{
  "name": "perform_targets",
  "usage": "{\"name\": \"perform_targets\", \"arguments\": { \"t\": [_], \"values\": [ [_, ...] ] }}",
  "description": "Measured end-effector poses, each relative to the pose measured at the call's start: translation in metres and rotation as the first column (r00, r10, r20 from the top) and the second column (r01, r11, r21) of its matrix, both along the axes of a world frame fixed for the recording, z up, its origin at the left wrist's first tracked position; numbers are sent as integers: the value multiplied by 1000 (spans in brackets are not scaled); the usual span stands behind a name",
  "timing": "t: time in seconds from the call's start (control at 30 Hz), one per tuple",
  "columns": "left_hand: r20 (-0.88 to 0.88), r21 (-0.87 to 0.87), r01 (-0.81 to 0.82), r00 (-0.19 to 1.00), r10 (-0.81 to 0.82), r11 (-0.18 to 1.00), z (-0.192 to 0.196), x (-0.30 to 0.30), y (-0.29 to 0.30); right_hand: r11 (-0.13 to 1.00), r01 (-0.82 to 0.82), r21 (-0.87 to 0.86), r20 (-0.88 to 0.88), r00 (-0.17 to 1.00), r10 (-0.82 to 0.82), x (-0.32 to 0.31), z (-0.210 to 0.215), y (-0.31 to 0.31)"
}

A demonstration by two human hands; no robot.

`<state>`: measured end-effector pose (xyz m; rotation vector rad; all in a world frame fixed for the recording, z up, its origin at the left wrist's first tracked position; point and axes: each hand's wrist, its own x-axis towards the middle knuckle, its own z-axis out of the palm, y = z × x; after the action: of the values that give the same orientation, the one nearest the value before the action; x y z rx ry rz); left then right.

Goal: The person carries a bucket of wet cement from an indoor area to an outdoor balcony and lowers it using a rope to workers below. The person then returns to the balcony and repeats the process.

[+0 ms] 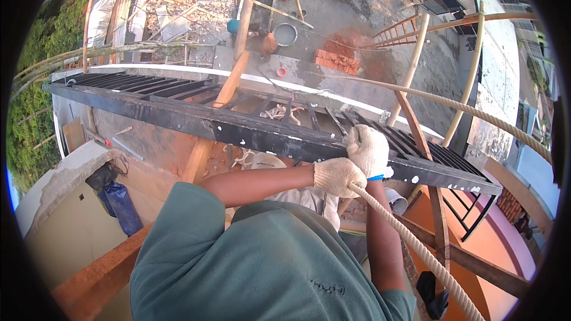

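- The gloved left hand (338,176) closes round a thick rope (416,246).
- The gloved right hand (369,150) grips the black metal grille (250,134)'s near edge.
- The grille looks heavy and rigid; its frame rail seems the best hold.

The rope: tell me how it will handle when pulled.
The rope looks thick and twisted, so it probably grips well in the gloved left hand. It curves past the black metal frame, so likely flexible, stiffening only under load.

Sunlit concrete yard (380,18) far below, bamboo scaffolding (247,9), brick stack (336,61)
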<state>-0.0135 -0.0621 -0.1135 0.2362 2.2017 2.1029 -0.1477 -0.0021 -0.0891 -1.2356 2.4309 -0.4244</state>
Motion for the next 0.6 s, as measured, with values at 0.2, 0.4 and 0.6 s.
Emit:
{"name": "perform_targets", "arguments": {
  "t": [0.2, 0.4, 0.6],
  "values": [
    [-32, -28, -78, 997, 77, 997, -2, 1, 8, 1000, 19, 16, 9, 1000, -19, 4, 1, 1],
    [-109, -95, -151, 984, 140, 984, -11, 1, 17, 1000, -3, -25, -21, 1000, 3, 6, 1, 1],
    [-253, -193, -270, 943, 218, 943, -16, -5, 25, 998, -17, -65, -83, 997, 12, 5, -12, 14]
  ]
}}
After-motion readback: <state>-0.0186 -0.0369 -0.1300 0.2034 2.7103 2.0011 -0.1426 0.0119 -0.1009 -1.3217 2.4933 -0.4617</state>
